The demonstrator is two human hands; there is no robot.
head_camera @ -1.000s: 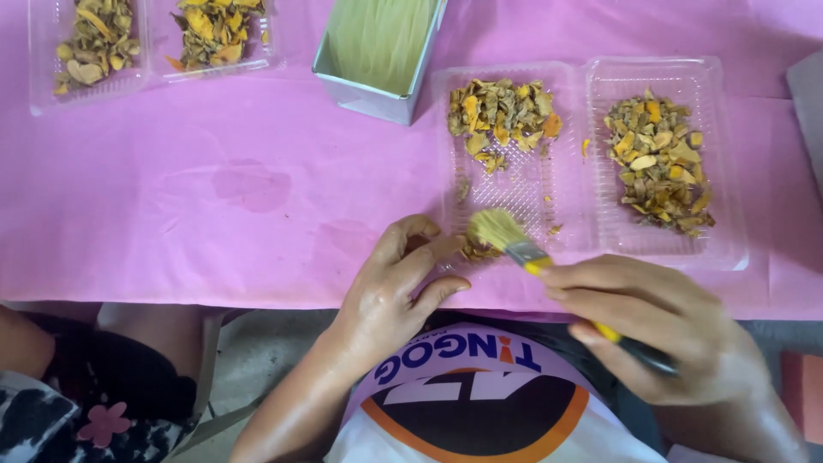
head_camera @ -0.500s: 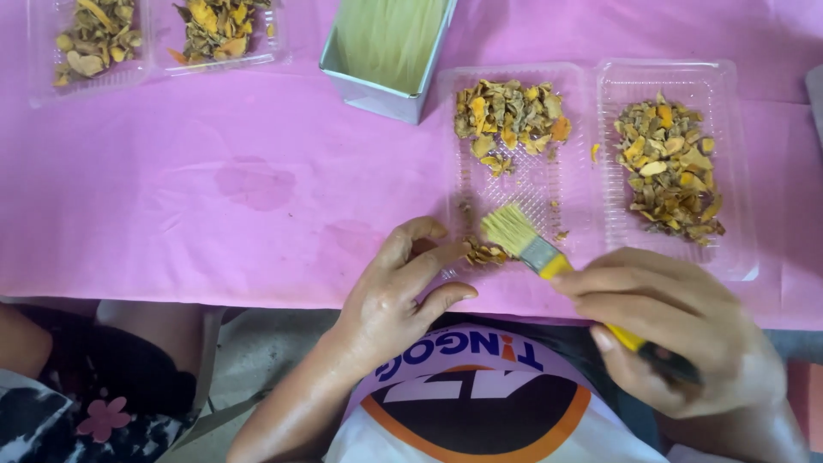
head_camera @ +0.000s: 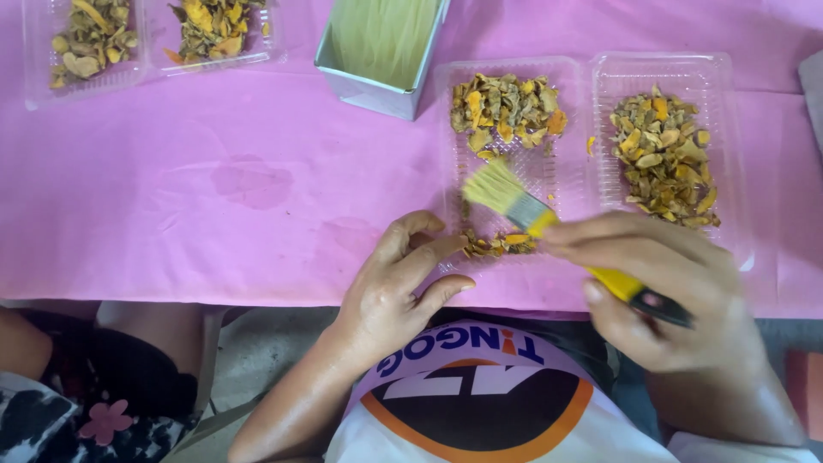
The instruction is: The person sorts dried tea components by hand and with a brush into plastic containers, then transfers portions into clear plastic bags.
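I see the right hand (head_camera: 677,291) wrapped tight around the yellow handle of a brush (head_camera: 549,227), just over the clear tray (head_camera: 514,163). The left hand (head_camera: 403,283) is open, its fingers resting at the tray's near edge beside a few dried pieces (head_camera: 497,246). I think the brush is light, with soft bristles, best held by its stiff handle.
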